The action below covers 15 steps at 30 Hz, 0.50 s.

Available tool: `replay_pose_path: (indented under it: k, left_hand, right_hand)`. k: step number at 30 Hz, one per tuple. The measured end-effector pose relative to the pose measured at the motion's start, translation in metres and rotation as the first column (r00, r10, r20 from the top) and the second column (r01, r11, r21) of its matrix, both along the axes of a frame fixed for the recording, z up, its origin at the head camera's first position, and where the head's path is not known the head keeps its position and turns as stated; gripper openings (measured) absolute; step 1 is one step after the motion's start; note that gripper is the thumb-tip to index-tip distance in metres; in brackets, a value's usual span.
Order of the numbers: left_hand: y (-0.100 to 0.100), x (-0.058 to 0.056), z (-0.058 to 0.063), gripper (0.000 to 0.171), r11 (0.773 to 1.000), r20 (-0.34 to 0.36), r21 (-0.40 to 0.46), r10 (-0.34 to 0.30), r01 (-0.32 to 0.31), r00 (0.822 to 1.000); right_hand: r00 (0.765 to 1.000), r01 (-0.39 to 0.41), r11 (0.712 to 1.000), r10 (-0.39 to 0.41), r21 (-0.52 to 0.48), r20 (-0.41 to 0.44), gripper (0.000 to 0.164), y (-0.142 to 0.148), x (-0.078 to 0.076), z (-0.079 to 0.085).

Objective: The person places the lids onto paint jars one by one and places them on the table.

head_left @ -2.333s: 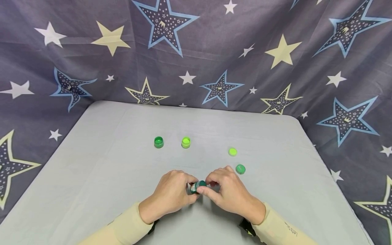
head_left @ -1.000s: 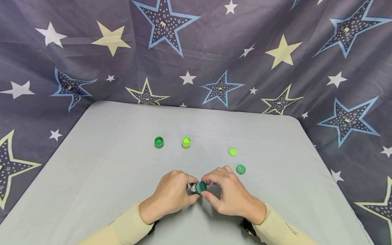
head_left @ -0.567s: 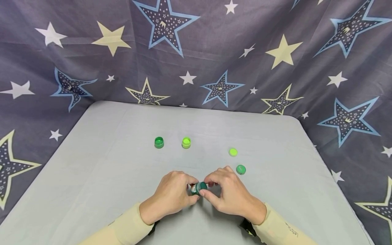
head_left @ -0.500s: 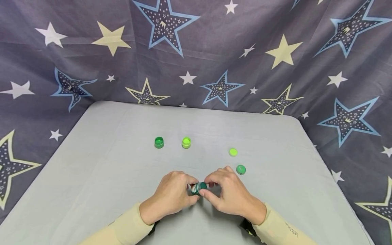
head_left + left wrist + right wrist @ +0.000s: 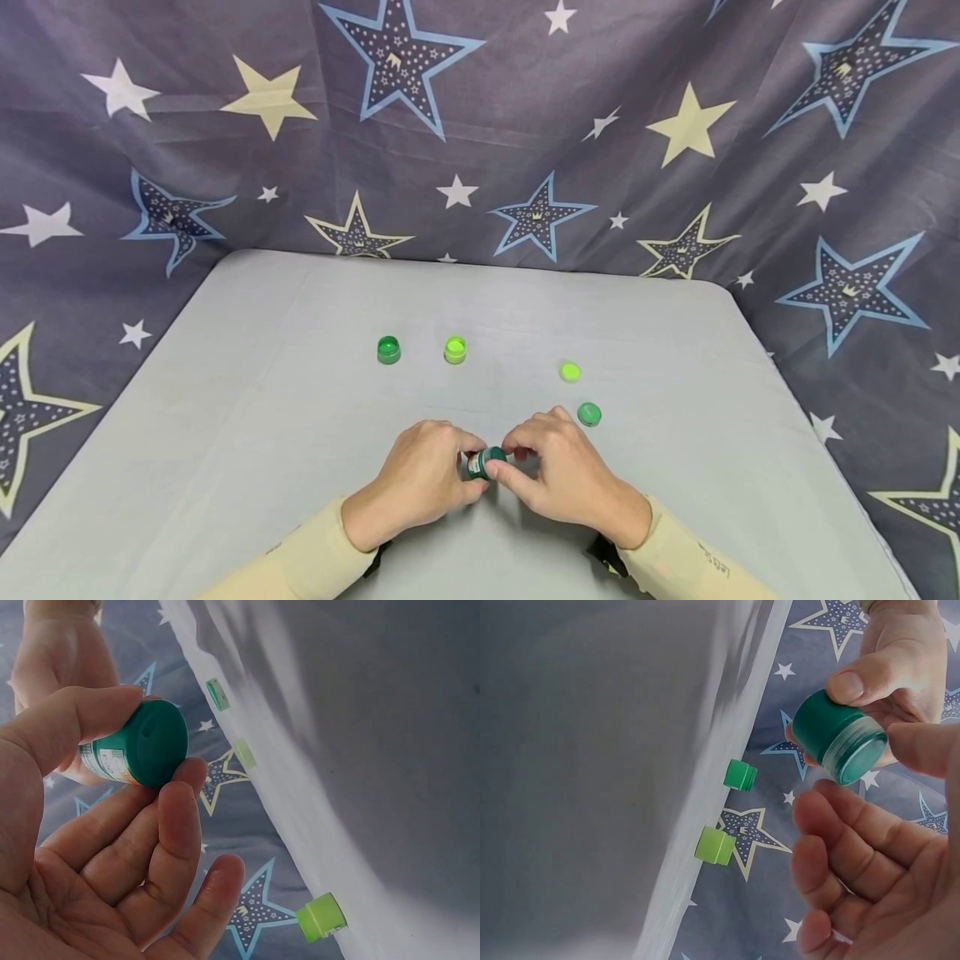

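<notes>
My left hand grips a small dark green paint jar on its side, between thumb and fingers, low over the table. The jar's base faces the left wrist camera, and part of a printed label shows. My right hand pinches the jar's lid at the right end, thumb on the near side and fingertips on the far side. The lid's rim looks clear, with green behind it. Its other fingers curl loosely beneath, in the right wrist view.
Beyond the hands stand an uncapped green jar and an uncapped lime jar. A lime lid and a green lid lie to the right on the pale cloth-covered table. A star-patterned curtain hangs behind.
About a second ago the right thumb and fingers were spread looser, with more of the lid showing. Now they have closed round it again. The left hand has stayed in place.
</notes>
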<state>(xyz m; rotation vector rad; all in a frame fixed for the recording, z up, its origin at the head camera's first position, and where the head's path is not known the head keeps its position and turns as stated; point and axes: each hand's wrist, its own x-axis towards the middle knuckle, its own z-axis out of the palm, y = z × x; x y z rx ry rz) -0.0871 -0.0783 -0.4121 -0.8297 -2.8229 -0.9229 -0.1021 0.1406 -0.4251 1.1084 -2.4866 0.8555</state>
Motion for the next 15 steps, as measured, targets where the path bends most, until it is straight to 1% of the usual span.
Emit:
replay_pose_path:
  k: [6, 8, 13, 15]
  left_hand:
    - [-0.0003, 0.0, 0.0001, 0.018, 1.0, 0.009, 0.002, 0.003, -0.003, 1.0]
    - [-0.0004, 0.0, 0.0003, 0.019, 1.0, 0.013, 0.006, 0.002, -0.003, 1.0]
    - [-0.0009, 0.0, 0.0011, 0.019, 1.0, 0.013, 0.011, -0.003, 0.003, 1.0]
    - [-0.001, 0.0, 0.0013, 0.019, 1.0, 0.007, 0.011, -0.002, 0.002, 1.0]
  right_hand:
    - [1.0, -0.002, 1.0, 0.002, -0.009, 0.011, 0.023, 0.0006, 0.0003, 0.0014]
    - [1.0, -0.011, 1.0, 0.011, -0.015, 0.028, 0.025, 0.001, 0.0006, 0.0027]
    - [0.996, -0.078, 0.996, 0.079, -0.037, 0.031, 0.033, 0.0022, 0.0003, 0.0045]
    - [0.994, -0.109, 0.993, 0.109, -0.043, 0.014, 0.035, 0.0022, -0.0002, 0.0043]
